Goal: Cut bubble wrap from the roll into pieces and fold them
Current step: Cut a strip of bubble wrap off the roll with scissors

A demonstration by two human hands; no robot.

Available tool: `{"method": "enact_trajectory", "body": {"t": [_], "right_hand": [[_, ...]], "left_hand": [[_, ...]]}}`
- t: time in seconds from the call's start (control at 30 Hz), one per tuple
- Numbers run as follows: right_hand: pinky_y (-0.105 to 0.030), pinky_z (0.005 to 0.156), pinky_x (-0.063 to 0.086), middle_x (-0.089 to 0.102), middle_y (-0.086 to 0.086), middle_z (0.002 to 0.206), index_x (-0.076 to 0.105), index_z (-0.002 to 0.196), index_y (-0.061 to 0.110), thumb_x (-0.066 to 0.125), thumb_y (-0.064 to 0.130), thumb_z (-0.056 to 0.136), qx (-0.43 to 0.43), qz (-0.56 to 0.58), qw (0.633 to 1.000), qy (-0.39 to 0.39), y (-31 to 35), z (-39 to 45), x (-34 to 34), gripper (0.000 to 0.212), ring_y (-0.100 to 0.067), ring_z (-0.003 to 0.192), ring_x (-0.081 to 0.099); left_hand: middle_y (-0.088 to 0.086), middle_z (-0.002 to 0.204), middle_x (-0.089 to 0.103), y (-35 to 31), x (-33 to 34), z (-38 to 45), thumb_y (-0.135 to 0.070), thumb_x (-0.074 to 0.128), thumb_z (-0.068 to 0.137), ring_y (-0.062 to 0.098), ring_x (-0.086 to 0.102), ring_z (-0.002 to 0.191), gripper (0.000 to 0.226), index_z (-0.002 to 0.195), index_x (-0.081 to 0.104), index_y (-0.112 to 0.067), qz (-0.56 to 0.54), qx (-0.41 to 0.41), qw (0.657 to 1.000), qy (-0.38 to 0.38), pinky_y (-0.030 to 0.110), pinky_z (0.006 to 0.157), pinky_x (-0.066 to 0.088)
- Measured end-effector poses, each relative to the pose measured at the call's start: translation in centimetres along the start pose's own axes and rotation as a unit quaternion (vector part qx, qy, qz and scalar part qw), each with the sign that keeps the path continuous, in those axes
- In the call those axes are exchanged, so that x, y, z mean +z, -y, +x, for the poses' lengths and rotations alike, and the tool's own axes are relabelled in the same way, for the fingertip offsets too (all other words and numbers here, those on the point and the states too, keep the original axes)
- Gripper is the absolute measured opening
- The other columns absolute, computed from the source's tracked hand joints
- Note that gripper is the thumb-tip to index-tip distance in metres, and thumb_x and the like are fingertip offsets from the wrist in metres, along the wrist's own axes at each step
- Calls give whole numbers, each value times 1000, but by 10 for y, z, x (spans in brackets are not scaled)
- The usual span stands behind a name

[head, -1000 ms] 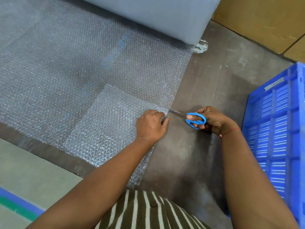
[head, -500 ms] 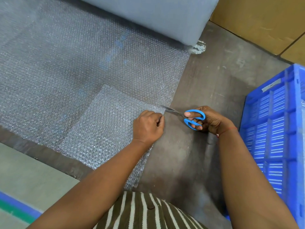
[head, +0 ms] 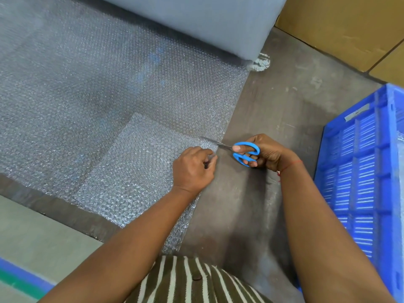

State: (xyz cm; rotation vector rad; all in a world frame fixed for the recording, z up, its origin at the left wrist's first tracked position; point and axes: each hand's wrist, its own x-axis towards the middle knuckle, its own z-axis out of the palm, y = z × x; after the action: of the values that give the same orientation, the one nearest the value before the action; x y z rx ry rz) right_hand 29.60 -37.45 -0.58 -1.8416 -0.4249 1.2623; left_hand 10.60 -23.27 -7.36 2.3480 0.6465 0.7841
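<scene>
Scissors (head: 238, 149) have advanced leftward since the earlier frame, blades now further into the right edge of the bubble wrap sheet (head: 109, 88), tips just above the left hand (head: 193, 169). Right hand (head: 265, 153) grips the blue handles, fingers (head: 239, 148) curled through the loops; blades look nearly closed, exact gap hard to tell. Left hand's fingers are curled and pinch the wrap edge just below the cut line, at the corner of a doubled-over, lighter patch of wrap (head: 135, 171). Sheet lies flat on the dark floor (head: 273, 110), running up to the big grey roll (head: 196, 22) at top. Blue plastic crate (head: 360, 171) stands at right, apart from the hands. Cardboard (head: 341, 25) sits top right. Red thread on the right wrist. Striped shirt (head: 192, 283) at bottom edge; blue and green floor tape (head: 19, 278) bottom left.
</scene>
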Motion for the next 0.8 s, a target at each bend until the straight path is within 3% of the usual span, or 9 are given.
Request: {"method": "enact_trajectory", "body": {"t": [0.17,0.27,0.4,0.47,0.6,0.63,0.73,0.8], "right_hand": [[-22,42,19,54,-13,52,70,72,-2,91,34,77,-5,7,1000,-5,-3,0,-2,42,-14,37,37],[-21,41,18,57,-16,59,71,73,-2,92,32,75,-5,4,1000,-3,-4,2,-3,40,-14,38,38],[-26,46,14,58,-16,63,75,70,5,95,33,68,-1,9,1000,-6,-4,3,-4,34,-15,40,40],[-25,45,15,58,-16,63,74,72,0,97,37,66,-2,7,1000,-5,-5,4,-4,44,-15,40,40],[-21,41,20,49,-25,68,56,82,-25,101,48,60,-21,13,1000,-5,-7,9,0,89,-17,38,38],[-20,41,21,47,-26,68,55,80,-25,100,48,61,-21,16,1000,-5,-6,11,0,88,-17,37,38],[-20,40,22,53,-17,55,67,71,-7,98,42,69,-9,16,1000,0,0,14,1,58,-16,36,40],[-20,41,22,54,-15,54,70,74,-4,97,45,68,-10,11,1000,4,3,16,2,57,-17,37,40]], "left_hand": [[4,82,69,-1,-2,1,-43,97,74,31,69,70,42,98,81,-13,37,-35,998,44,36,58,56],[6,76,68,-1,-3,1,-46,83,84,34,68,65,37,86,79,-10,51,-21,996,66,40,54,58],[6,66,61,-8,-3,4,-32,72,89,31,62,55,30,68,68,-10,53,-4,996,75,34,48,51],[6,64,60,-10,-4,6,-25,77,89,32,60,53,31,64,64,-11,56,-3,995,82,32,48,47],[10,68,63,-9,-4,6,-25,80,87,35,63,58,27,70,68,-8,67,-11,992,110,37,51,51],[11,69,63,-9,-3,6,-26,79,88,36,64,59,27,71,68,-8,65,-11,991,114,37,52,51],[10,68,62,-8,-4,6,-25,76,88,35,63,58,27,70,67,-8,59,-6,992,112,36,52,51],[9,67,62,-8,-4,6,-25,70,89,34,62,57,25,70,68,-8,56,1,993,108,36,51,52]]}}
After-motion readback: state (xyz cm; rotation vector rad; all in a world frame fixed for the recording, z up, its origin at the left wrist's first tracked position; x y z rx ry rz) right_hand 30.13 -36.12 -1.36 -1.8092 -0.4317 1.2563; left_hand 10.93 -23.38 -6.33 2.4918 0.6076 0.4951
